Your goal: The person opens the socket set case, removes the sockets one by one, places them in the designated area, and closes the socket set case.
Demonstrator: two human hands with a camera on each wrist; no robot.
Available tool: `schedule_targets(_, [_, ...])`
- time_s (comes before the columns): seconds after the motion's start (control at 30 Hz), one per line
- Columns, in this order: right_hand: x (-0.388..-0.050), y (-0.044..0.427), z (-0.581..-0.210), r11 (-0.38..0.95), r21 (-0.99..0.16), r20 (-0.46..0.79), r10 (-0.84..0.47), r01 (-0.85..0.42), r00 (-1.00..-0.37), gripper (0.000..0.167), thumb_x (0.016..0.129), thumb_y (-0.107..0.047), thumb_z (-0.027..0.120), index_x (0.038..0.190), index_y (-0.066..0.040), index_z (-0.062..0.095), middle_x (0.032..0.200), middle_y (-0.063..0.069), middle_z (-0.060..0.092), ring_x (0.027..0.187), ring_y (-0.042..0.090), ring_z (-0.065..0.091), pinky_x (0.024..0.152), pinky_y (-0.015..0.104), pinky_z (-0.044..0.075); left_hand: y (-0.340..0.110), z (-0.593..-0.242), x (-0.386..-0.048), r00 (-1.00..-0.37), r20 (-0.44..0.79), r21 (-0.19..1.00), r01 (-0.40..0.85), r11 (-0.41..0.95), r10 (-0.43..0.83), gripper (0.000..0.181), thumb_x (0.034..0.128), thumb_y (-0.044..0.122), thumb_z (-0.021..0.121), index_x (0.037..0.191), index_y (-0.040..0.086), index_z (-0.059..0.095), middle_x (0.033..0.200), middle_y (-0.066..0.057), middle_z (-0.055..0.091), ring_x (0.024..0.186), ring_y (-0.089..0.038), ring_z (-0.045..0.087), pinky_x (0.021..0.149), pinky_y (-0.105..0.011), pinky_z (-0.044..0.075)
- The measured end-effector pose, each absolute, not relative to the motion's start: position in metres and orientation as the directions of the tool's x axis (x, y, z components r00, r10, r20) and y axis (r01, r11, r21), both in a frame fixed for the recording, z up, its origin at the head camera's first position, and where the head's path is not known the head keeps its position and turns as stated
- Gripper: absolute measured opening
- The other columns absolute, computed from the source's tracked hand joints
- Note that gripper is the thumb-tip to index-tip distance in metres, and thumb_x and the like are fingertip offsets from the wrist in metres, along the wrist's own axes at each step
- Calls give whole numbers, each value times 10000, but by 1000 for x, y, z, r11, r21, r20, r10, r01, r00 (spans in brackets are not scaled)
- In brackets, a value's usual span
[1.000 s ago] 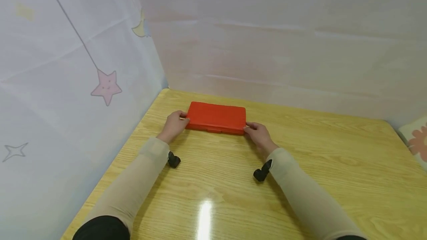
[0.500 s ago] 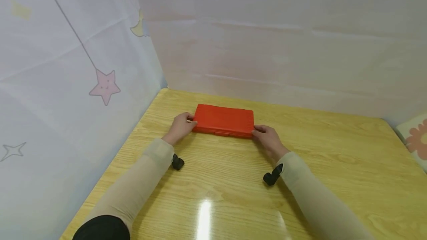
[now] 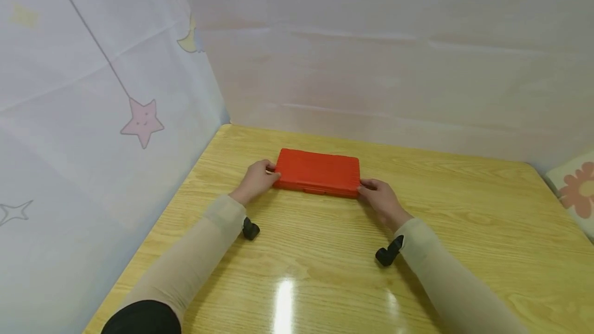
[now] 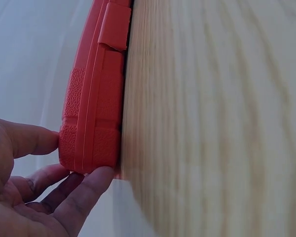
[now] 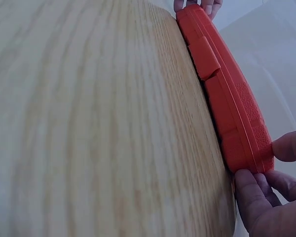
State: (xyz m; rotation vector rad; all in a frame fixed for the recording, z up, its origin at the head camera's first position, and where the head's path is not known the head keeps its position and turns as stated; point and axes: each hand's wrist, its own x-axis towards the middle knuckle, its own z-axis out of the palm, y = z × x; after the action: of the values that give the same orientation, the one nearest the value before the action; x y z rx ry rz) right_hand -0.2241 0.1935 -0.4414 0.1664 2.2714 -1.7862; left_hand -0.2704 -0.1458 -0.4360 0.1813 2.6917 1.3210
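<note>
A flat red plastic case, closed, lies on the wooden table with its front latch facing the person. At the case's left end, my left hand pinches the corner; in the left wrist view its thumb touches the upper edge and the fingers sit at the end and low side. My right hand holds the opposite end the same way, thumb above and fingers below. The underside of the case is hidden.
The wood-grain table extends forward and to the right of the case. A pale wall sheet stands behind it, and another sheet with a pink star runs along the left. A flower-patterned cloth hangs at the right edge.
The red case has slid right and slightly toward the person, with both hands moving along at its ends. Their hold on it looks the same throughout.
</note>
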Motion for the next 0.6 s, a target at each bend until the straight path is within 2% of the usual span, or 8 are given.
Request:
schedule_targets(0.4, [-215, 216, -442, 284, -930, -263, -70, 234, -962, 531, 1094, -122, 516, 1548, 107, 363, 1561, 283, 384, 1416, 375, 424, 1116, 419, 425, -127, -433, -264, -973, -83, 794, 66, 604, 214, 287, 1043, 149, 626, 1241, -55, 589, 1314, -227, 593, 1172, -362, 618, 921, -435, 545])
schedule_targets(0.6, [-209, 230, -441, 293, -927, -268, -83, 234, -960, 538, 1096, -117, 504, 1551, 117, 340, 1569, 296, 364, 1417, 380, 417, 1088, 353, 445, -113, -432, -261, -968, -85, 799, 76, 597, 238, 273, 1043, 141, 618, 1226, -59, 585, 1321, -228, 577, 1185, -357, 607, 957, -443, 530])
